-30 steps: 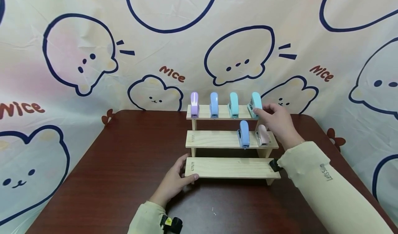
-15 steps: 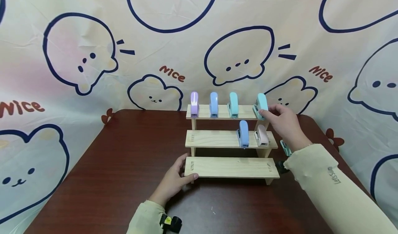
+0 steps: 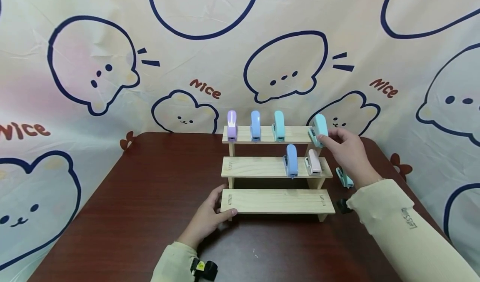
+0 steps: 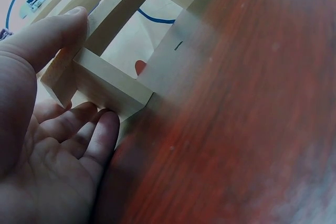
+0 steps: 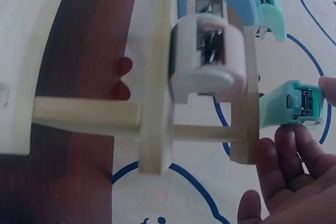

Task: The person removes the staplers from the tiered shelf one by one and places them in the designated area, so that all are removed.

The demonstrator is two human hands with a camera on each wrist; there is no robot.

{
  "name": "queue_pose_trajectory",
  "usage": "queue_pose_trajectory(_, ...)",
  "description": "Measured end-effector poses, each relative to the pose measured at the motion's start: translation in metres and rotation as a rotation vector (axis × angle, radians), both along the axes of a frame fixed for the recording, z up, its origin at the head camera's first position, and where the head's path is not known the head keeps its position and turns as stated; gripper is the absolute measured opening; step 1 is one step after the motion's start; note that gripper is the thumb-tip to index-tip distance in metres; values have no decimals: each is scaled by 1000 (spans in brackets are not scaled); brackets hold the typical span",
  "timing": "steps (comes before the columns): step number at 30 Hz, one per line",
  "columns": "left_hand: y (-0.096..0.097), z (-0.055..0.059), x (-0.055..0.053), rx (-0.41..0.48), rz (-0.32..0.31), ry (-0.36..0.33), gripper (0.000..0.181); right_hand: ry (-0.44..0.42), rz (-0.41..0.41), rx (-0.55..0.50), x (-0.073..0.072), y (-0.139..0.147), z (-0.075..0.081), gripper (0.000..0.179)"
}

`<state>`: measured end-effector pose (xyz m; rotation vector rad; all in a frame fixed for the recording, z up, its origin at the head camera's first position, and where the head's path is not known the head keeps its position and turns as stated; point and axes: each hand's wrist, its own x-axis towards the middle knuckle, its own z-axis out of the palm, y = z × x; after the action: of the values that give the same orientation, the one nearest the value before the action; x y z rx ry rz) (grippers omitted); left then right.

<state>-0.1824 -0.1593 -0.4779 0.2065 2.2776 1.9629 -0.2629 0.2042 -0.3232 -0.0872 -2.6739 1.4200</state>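
A three-tier wooden rack stands on the table. My left hand grips the left end of its lowest tier; in the left wrist view, the thumb lies at the board and the fingers curl by the leg. At the right end of the top tier, my right hand pinches a teal stapler between thumb and fingers. Purple, blue and teal staplers stand along that tier. The middle tier bears a blue stapler and a pale pink stapler.
Another teal stapler lies on the brown table, right of the rack, close to my right forearm. A cartoon-printed curtain hangs behind the table's far edge.
My right hand has shifted the teal stapler rightward to the top tier's end. As the forearm moved right, the stapler on the table came into view. My left hand keeps its grip.
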Motion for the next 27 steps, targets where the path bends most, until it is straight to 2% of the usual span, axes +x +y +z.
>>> queue_pose_trajectory(7,0,0,0,-8,-2,8,87,-13,-23,17,3,8,-6,72)
queue_pose_trajectory(12,0,0,-1,-46,13,14,87,-8,-26,8,6,14,-9,74)
queue_pose_trajectory(22,-1,1,0,-49,23,13,86,79,-44,5,10,30,-17,66)
queue_pose_trajectory(27,0,1,1,-62,28,17,86,84,-67,-8,10,41,-23,62)
